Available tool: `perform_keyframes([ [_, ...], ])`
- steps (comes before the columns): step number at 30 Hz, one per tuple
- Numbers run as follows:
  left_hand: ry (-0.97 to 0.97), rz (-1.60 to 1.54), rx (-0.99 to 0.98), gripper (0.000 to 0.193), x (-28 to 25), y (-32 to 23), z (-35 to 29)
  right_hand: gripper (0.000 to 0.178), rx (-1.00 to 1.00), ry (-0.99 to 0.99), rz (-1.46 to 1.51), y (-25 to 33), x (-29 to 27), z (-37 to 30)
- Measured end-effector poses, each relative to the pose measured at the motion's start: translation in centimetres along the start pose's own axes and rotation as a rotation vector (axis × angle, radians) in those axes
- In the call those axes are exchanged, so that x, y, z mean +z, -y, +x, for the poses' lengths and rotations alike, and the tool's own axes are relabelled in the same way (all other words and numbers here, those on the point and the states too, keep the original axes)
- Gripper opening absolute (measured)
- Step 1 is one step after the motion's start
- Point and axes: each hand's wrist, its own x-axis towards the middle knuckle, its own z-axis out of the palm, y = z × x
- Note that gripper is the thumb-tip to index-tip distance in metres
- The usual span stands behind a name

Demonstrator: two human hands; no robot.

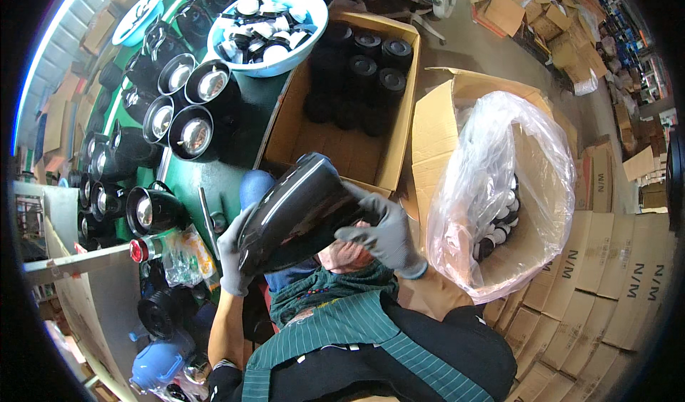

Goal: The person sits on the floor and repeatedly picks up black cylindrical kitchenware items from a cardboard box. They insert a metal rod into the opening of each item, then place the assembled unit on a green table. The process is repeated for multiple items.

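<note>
Black glossy kettle body (300, 213) sits at frame centre, gripped between both my gloved hands: left hand (232, 256) wrapped around its 8 o'clock edge, right hand (382, 231) closed over its 3 o'clock side. Judged step: inspection or fitting. Next move calls for firm rotation control.

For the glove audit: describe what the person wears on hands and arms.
Both the left hand and right hand wear grey knit gloves; the right one shows a light blue cuff. The left forearm is bare past the glove. A green striped apron lies over dark clothing.
</note>
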Motion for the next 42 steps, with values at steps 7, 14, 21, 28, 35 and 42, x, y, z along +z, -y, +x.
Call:
perform_keyframes([
  [7, -0.179, -0.009, -0.140, 0.036, -3.5, 10.5, 1.7, 0.057, 0.058, 0.346, -0.286, -0.1, -1.1, 4.5],
  [14, -0.042, -0.105, -0.433, 0.035, -1.4, 17.3, -4.6, 0.045, 0.062, 0.460, 0.271, -9.1, -6.9, 21.2],
  [21, 0.048, -0.186, -0.719, 0.037, -0.2, 16.6, -7.4, 0.103, 0.492, -0.069, -1.361, -40.8, -17.2, 38.7],
  [28, 0.117, -0.308, -0.805, 0.039, -0.8, 14.3, -5.7, 0.109, 0.453, -0.381, -1.874, -49.1, -25.4, 46.2],
  [35, 0.041, -0.340, -0.822, 0.041, -0.2, 13.6, -5.2, 0.093, 0.114, -0.314, -1.854, -44.8, -23.5, 44.1],
  [42, 0.055, -0.384, -0.663, 0.044, 0.7, 14.7, -2.4, 0.081, -0.078, 0.002, -0.540, -18.8, -6.9, 27.9],
])
